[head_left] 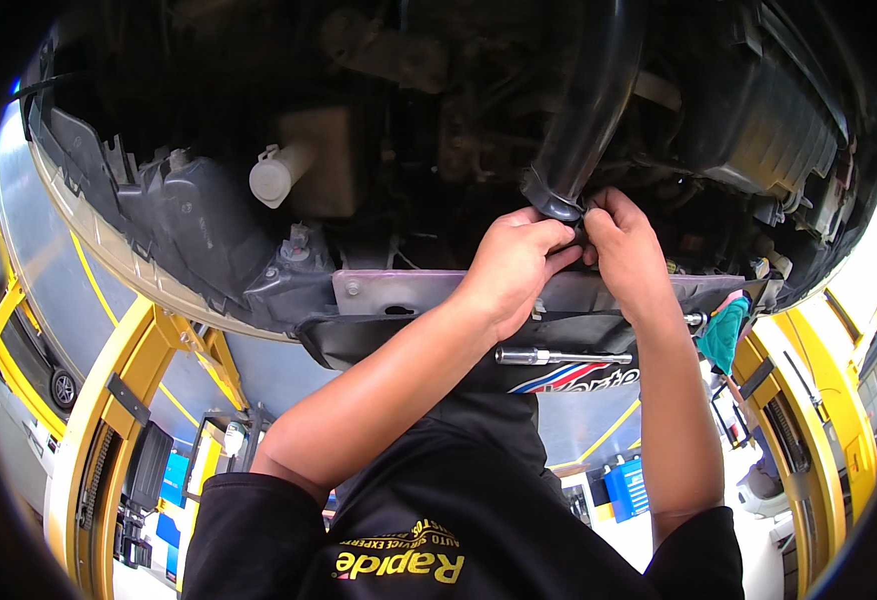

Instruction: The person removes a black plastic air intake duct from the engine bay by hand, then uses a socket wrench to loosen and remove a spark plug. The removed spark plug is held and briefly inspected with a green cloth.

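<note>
A thick, glossy black intake tube [589, 110] comes down through the engine bay, its lower end just above my fingers. My left hand [521, 262] is closed, thumb and fingers pinched together right below that end. Facing it, my right hand [621, 240] is also closed, fingertips curled in at the same spot. Both sets of fingertips nearly meet around a small dark part, too hidden to name. Under my hands runs a pale metal crossbar [439, 290]. A chrome socket on an extension bar [564, 356] lies on the car's front edge between my forearms.
A teal cloth [725, 332] hangs at the front edge, right of my right forearm. To the left is a white-capped reservoir [273, 178]; a ribbed black box [779, 130] sits at the right. Yellow lift posts [109, 400] and a blue tool cabinet [629, 488] stand beyond.
</note>
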`<control>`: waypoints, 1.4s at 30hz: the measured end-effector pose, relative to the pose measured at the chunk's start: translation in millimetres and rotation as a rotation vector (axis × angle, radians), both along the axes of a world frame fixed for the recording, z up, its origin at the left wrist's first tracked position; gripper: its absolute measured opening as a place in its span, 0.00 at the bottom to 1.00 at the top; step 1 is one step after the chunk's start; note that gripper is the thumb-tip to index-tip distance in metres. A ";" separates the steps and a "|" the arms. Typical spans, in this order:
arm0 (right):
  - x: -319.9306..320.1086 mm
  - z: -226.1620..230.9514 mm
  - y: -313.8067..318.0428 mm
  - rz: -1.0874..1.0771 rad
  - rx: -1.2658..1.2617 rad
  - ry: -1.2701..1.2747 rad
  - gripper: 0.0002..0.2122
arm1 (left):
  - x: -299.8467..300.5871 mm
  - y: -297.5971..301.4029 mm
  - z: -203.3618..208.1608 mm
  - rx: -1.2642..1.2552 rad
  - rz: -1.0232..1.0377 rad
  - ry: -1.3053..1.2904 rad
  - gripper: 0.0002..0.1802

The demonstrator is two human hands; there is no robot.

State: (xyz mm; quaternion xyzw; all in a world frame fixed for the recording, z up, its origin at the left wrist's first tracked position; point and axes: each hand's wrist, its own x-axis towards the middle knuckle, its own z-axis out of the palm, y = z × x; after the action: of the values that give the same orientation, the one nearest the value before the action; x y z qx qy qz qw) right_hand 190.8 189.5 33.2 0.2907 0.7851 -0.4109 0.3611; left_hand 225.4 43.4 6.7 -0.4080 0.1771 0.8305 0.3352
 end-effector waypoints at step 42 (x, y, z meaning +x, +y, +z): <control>5.3 3.4 2.4 0.034 -0.051 0.043 0.12 | 2.3 3.8 -2.1 -0.049 0.029 0.017 0.08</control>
State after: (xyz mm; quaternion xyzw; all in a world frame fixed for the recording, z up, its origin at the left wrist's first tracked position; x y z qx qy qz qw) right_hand 196.1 191.9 36.6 0.2593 0.7867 -0.4307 0.3583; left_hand 227.7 47.2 4.6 -0.4117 0.1943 0.8341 0.3114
